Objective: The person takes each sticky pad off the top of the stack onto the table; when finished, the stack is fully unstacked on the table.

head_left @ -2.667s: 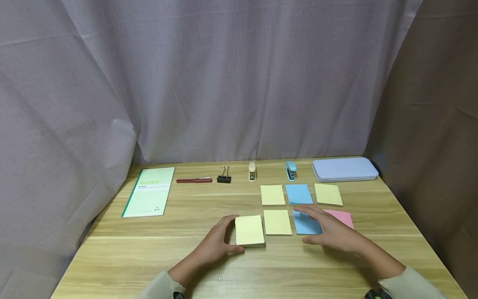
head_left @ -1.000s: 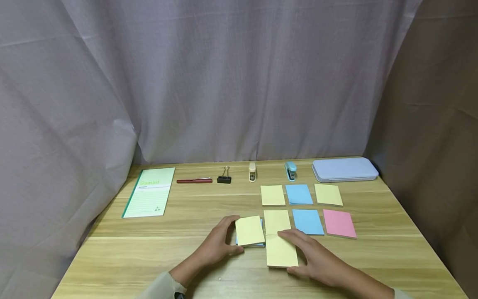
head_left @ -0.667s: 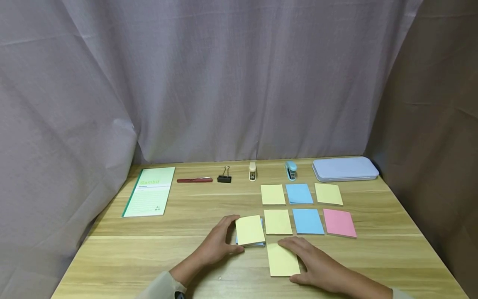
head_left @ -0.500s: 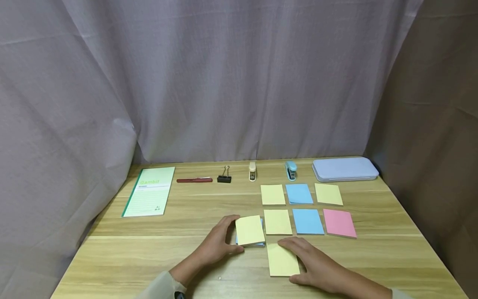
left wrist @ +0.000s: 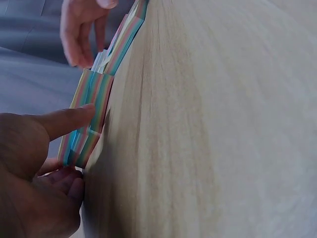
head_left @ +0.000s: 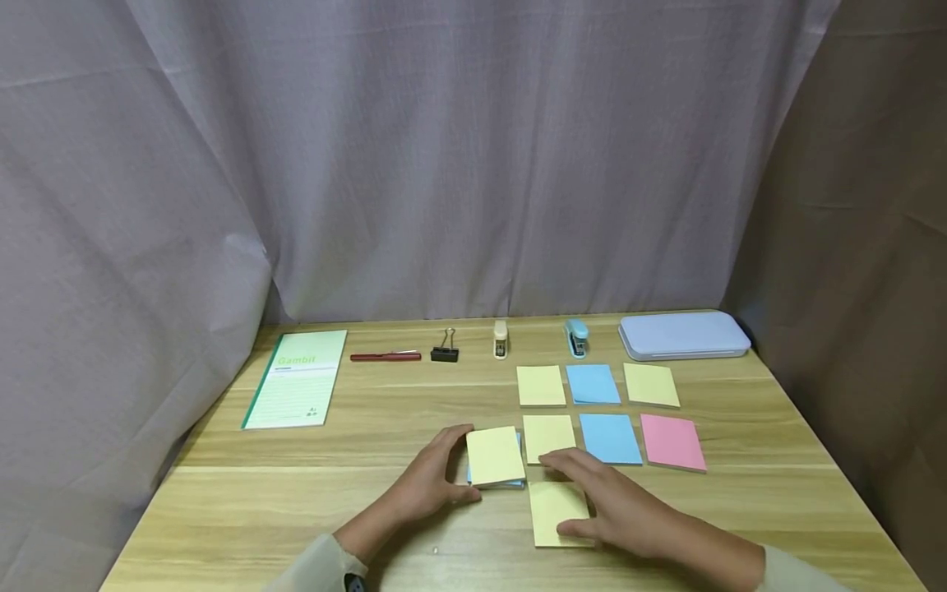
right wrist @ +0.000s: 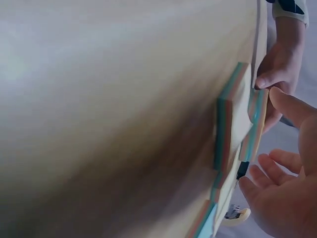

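Observation:
A small stack of sticky note pads (head_left: 495, 457), yellow on top with a blue edge showing beneath, sits at the front middle of the table. My left hand (head_left: 425, 485) grips it, thumb on the near side and fingers at the far left corner. In the left wrist view the layered coloured edges of the stack (left wrist: 96, 91) show beside the thumb. My right hand (head_left: 625, 510) hovers over a single yellow sticky note pad (head_left: 551, 514), fingers spread and holding nothing. Its fingertips overlap another yellow pad (head_left: 549, 436) behind.
Farther right lie blue pads (head_left: 610, 438) (head_left: 593, 383), a pink pad (head_left: 672, 442) and yellow pads (head_left: 540, 386) (head_left: 651, 385). Along the back are a notebook (head_left: 296, 380), red pen (head_left: 385, 357), binder clip (head_left: 444, 353), cream stapler (head_left: 500, 340), blue stapler (head_left: 576, 339) and pencil case (head_left: 684, 335).
My right hand brought a yellow pad left and toward me from the stack's right side, set it down, then released it and rose slightly leftward. The left hand stays on the stack.

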### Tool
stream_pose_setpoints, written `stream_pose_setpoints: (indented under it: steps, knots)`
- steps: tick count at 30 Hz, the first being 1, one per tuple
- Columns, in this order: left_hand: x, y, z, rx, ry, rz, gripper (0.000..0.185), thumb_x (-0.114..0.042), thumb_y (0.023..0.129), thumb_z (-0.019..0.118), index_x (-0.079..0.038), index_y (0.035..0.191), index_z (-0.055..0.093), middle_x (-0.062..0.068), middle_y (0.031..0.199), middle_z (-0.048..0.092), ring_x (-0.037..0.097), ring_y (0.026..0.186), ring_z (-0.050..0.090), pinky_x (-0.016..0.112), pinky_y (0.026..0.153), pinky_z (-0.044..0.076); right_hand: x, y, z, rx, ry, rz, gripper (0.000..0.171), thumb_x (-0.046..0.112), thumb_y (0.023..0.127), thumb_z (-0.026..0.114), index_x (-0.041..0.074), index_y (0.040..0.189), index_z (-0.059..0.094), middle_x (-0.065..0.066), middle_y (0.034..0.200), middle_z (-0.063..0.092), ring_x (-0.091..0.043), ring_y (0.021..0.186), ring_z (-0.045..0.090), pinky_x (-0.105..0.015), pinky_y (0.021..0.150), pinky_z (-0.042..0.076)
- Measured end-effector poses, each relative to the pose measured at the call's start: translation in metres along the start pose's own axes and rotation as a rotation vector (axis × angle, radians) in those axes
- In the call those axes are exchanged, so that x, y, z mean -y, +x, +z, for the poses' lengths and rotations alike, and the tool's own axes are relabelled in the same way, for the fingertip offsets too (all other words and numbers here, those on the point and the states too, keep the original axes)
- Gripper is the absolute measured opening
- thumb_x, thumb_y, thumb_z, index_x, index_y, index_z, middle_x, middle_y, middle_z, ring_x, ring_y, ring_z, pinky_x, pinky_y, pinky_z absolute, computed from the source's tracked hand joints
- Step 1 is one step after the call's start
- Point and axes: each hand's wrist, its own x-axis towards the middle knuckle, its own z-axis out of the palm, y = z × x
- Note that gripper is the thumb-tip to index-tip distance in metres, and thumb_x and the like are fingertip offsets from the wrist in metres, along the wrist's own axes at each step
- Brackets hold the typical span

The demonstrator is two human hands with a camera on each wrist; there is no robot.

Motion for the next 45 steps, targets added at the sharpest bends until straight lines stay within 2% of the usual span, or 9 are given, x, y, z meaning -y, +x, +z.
stream_pose_setpoints:
  steps: [6, 13, 18, 23, 35, 40, 45]
  knots:
    - [0.0, 0.001, -0.001, 0.003, 0.007, 0.003, 0.095, -0.022, 0.078, 0.092, -0.002, 0.154, 0.039, 0.016, 0.156, 0.045, 0.035, 0.147, 0.039, 0.055, 0.121, 0.032, -0.003, 0.031, -0.001, 0.045, 0.029, 0.003, 0.083, 0.033, 0.087, 0.084, 0.011, 0.155, 0.042, -0.001, 0.151, 0.048, -0.024, 0.135, 0.053, -0.049, 0.107, 0.05]
    - [0.0, 0.001, -0.002, 0.015, 0.002, 0.015, 0.091, -0.022, 0.081, 0.09, -0.003, 0.154, 0.04, 0.014, 0.156, 0.045, 0.034, 0.147, 0.039, 0.054, 0.121, 0.033, -0.004, 0.064, 0.004, 0.139, 0.033, 0.042, 0.095, 0.042, 0.085, 0.084, 0.011, 0.16, 0.034, -0.009, 0.162, 0.039, -0.034, 0.144, 0.043, -0.055, 0.111, 0.045]
    - [-0.001, 0.0, -0.003, 0.032, -0.017, 0.022, 0.089, -0.021, 0.083, 0.089, -0.002, 0.154, 0.039, 0.014, 0.157, 0.043, 0.035, 0.148, 0.037, 0.055, 0.12, 0.033, -0.008, 0.08, 0.009, 0.17, 0.035, 0.025, 0.096, 0.042, 0.084, 0.085, 0.005, 0.158, 0.036, -0.01, 0.158, 0.043, -0.032, 0.143, 0.045, -0.054, 0.113, 0.044]
    - [-0.001, 0.0, -0.003, 0.034, -0.019, 0.031, 0.088, -0.02, 0.083, 0.088, -0.003, 0.154, 0.039, 0.014, 0.156, 0.044, 0.035, 0.147, 0.038, 0.055, 0.12, 0.034, -0.009, 0.088, 0.012, 0.17, 0.033, 0.004, 0.09, 0.035, 0.085, 0.086, 0.002, 0.155, 0.041, -0.011, 0.152, 0.048, -0.031, 0.138, 0.05, -0.052, 0.111, 0.046]
    - [-0.001, 0.001, -0.001, 0.036, -0.004, -0.012, 0.094, -0.023, 0.082, 0.09, -0.004, 0.157, 0.036, 0.015, 0.158, 0.042, 0.036, 0.148, 0.037, 0.055, 0.121, 0.032, -0.007, 0.084, 0.007, 0.14, 0.05, 0.017, 0.085, 0.029, 0.083, 0.088, 0.005, 0.152, 0.046, -0.007, 0.148, 0.051, -0.029, 0.133, 0.053, -0.051, 0.108, 0.049]
    - [-0.001, 0.002, 0.0, 0.01, 0.018, 0.005, 0.092, -0.018, 0.08, 0.091, -0.002, 0.154, 0.039, 0.015, 0.155, 0.046, 0.034, 0.146, 0.04, 0.054, 0.121, 0.032, -0.009, 0.066, -0.003, 0.131, 0.064, 0.05, 0.087, 0.032, 0.084, 0.087, 0.007, 0.155, 0.043, -0.007, 0.151, 0.048, -0.033, 0.135, 0.053, -0.054, 0.106, 0.05]
    - [0.001, 0.002, 0.001, -0.006, 0.021, 0.012, 0.089, -0.014, 0.079, 0.09, -0.002, 0.153, 0.042, 0.014, 0.153, 0.048, 0.032, 0.145, 0.042, 0.052, 0.121, 0.032, -0.015, 0.038, -0.016, 0.087, 0.058, 0.078, 0.084, 0.029, 0.083, 0.088, 0.01, 0.153, 0.046, -0.005, 0.149, 0.05, -0.033, 0.135, 0.053, -0.054, 0.105, 0.05]
